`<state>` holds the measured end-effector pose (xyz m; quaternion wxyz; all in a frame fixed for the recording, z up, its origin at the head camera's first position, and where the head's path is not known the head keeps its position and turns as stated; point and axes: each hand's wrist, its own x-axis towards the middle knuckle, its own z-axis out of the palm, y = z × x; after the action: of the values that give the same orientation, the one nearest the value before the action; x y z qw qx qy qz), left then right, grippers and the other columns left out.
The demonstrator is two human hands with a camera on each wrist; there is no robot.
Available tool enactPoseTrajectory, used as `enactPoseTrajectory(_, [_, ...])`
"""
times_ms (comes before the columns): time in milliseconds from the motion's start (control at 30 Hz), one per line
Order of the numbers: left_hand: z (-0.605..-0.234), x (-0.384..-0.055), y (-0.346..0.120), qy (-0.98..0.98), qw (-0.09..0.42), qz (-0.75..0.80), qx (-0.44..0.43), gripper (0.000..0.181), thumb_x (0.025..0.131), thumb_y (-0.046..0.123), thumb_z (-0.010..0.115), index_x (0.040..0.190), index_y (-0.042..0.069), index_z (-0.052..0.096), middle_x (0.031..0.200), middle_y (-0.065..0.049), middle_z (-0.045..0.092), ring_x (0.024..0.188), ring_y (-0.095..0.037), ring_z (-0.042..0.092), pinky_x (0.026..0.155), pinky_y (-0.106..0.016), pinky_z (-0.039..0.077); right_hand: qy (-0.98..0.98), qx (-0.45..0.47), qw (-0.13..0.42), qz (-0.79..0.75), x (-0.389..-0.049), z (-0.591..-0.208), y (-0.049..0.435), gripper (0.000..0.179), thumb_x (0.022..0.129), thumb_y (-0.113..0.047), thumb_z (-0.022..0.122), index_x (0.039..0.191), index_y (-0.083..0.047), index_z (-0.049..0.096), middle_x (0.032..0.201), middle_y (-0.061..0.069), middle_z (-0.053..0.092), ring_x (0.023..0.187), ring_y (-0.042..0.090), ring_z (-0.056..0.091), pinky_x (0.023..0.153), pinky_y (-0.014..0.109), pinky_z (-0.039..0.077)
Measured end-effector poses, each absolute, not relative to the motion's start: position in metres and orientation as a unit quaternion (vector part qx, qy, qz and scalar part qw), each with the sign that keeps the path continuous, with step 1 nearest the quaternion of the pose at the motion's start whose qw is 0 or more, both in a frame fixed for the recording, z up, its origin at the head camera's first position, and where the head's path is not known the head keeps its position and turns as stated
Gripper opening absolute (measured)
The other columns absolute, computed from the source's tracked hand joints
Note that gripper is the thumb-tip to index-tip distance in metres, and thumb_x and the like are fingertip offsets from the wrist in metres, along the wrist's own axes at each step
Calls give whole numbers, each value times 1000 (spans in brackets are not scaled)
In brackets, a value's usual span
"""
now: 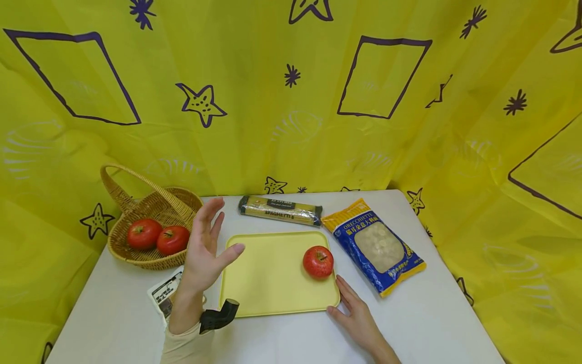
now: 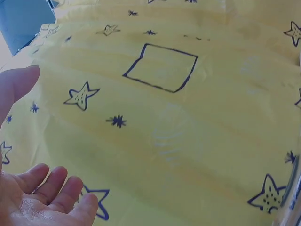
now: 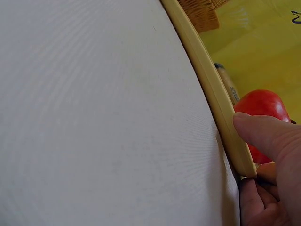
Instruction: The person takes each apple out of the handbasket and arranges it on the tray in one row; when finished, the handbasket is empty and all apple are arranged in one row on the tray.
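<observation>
A pale yellow tray (image 1: 273, 283) lies on the white table with one red apple (image 1: 318, 262) near its right side. At the tray's front right corner my right hand (image 1: 356, 316) grips the rim, thumb on the front edge and fingers round the right side. The right wrist view shows this thumb (image 3: 263, 134) against the tray wall (image 3: 211, 89). My left hand (image 1: 206, 247) is raised by the tray's left edge, holding nothing, its thumb and fingers spread apart. In the left wrist view its palm (image 2: 33, 207) and loosely bent fingers show.
A wicker basket (image 1: 179, 199) with two red apples (image 1: 144, 234) stands at the left. Behind the tray lies a spaghetti pack (image 1: 280, 210); to its right is a blue and yellow orecchiette bag (image 1: 377, 247). A white packet (image 1: 162, 290) is partly hidden by my left forearm. Yellow curtain (image 1: 254, 141) encloses the table.
</observation>
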<state>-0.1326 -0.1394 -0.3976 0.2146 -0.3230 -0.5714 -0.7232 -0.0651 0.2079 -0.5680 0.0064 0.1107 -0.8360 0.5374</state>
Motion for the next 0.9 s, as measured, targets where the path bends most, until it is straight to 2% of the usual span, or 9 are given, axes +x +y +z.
enactPoseTrajectory(200, [-401, -128, -161, -574, 227, -726, -303, 86, 72, -23, 71, 143, -14, 23, 147, -23, 27, 136, -37, 23, 115, -40, 17, -840, 120, 14, 529, -65, -569, 208, 74, 82, -3, 78, 144, 9, 38, 152, 19, 32, 133, 29, 37, 100, 26, 35])
enactPoseTrajectory(400, [-405, -124, -178, -574, 249, -728, -280, 84, 72, -27, 68, 143, -14, 25, 145, -23, 31, 134, -39, 25, 114, -39, 19, -842, 117, 19, 527, -65, -568, 209, 75, 81, -2, 78, 143, 10, 38, 152, 19, 32, 132, 29, 39, 99, 23, 35])
enactPoseTrajectory(700, [-411, -122, -202, -550, 275, -747, -252, 80, 73, -28, 66, 142, -13, 29, 142, -25, 33, 131, -37, 29, 113, -36, 21, -841, 117, 14, 527, -66, -571, 209, 75, 82, -6, 78, 144, 9, 38, 152, 19, 32, 132, 30, 38, 99, 25, 36])
enactPoseTrajectory(900, [-416, -122, -220, -554, 286, -752, -212, 79, 71, -34, 57, 142, -11, 31, 142, -23, 32, 132, -34, 30, 113, -33, 23, -841, 113, 14, 529, -66, -570, 209, 76, 80, -2, 79, 143, 9, 39, 152, 18, 33, 132, 28, 38, 99, 22, 35])
